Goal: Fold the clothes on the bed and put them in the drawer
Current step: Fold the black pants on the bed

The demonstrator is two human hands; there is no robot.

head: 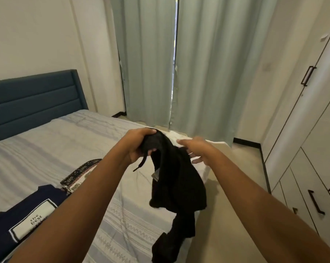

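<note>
A black garment with a drawstring (177, 185) hangs in the air over the bed's near right corner, its lower end trailing down past the mattress edge. My left hand (139, 145) grips its bunched top, fingers curled round the cloth. My right hand (195, 149) is just to the right of the cloth with fingers spread and relaxed, touching its edge at most. On the bed (65, 149) at the lower left lie a navy shirt with a white label (27, 217) and a patterned dark-and-white piece (78, 173).
A white wardrobe with drawers and black handles (316, 204) stands along the right wall. Pale green curtains (198, 63) hang straight ahead. The blue headboard (33, 103) is at the left. A strip of beige floor (226, 224) runs between bed and wardrobe.
</note>
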